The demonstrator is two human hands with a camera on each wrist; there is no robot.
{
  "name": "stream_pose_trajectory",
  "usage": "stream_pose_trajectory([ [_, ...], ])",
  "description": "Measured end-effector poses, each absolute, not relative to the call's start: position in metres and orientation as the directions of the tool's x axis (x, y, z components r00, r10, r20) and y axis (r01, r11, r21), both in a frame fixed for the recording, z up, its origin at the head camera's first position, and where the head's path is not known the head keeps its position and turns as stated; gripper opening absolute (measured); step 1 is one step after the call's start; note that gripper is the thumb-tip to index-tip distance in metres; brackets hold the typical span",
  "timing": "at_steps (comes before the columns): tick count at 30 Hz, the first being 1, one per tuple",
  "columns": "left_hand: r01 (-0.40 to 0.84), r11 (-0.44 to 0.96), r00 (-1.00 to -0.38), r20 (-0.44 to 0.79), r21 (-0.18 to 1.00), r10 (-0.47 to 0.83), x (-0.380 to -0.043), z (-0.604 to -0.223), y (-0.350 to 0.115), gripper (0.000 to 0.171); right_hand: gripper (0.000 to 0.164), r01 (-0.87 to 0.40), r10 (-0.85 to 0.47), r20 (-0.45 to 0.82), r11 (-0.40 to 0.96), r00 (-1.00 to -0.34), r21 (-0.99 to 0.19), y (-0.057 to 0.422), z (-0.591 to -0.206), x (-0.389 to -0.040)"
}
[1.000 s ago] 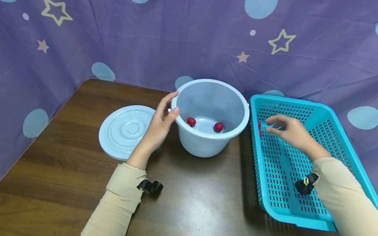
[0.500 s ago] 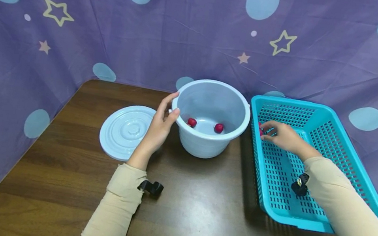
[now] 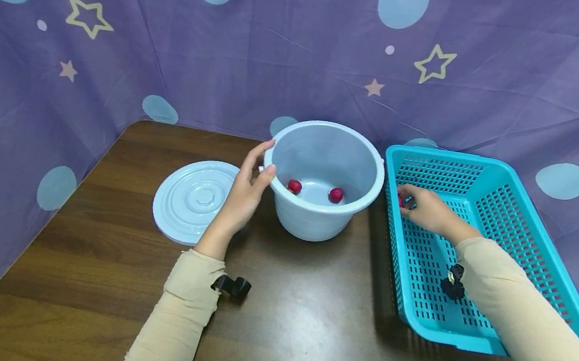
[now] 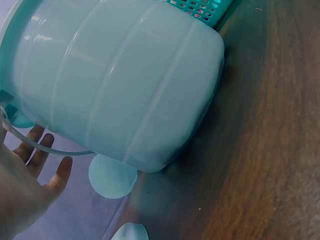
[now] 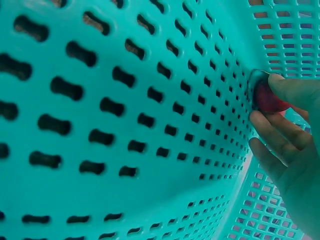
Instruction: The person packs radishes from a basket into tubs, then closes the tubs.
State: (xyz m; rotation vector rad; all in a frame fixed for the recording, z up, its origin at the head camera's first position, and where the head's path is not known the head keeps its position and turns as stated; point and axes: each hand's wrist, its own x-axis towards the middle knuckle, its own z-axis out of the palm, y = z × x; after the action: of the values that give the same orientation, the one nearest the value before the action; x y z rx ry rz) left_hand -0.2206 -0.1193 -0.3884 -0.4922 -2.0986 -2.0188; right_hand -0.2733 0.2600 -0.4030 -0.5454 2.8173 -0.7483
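A pale blue bucket stands upright on the table, with two small red balls on its floor. At its left rim, my left hand touches the outside with index fingertip and thumb tip; in the left wrist view other fingers sit loosely near the wire handle. Inside the turquoise basket, my right hand pinches another red ball between thumb and fingers, against the left wall. A bit of pinkish red shows just below that ball in the right wrist view.
A round pale blue lid lies flat on the wooden table left of the bucket. The basket's slotted walls rise around my right hand. A purple patterned curtain hangs behind the table.
My right hand has moved left and down to the basket's left wall and closed thumb and fingers on a red ball. The left hand and bucket have kept their places.
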Motion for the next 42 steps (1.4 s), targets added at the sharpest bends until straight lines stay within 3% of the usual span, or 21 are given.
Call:
stream_pose_trajectory([
  [15, 0.351, 0.025, -0.932, 0.347, 0.936, 0.104, -0.221, -0.388, -0.119, 0.06, 0.038, -0.304, -0.378, -0.041, 0.799, -0.925, -0.519, 0.271, -0.377, -0.268],
  [42, 0.369, 0.014, -0.925, 0.366, 0.929, 0.104, -0.221, -0.389, -0.119, 0.058, 0.047, -0.267, -0.298, 0.052, 0.748, -0.953, -0.607, 0.279, -0.323, -0.232],
])
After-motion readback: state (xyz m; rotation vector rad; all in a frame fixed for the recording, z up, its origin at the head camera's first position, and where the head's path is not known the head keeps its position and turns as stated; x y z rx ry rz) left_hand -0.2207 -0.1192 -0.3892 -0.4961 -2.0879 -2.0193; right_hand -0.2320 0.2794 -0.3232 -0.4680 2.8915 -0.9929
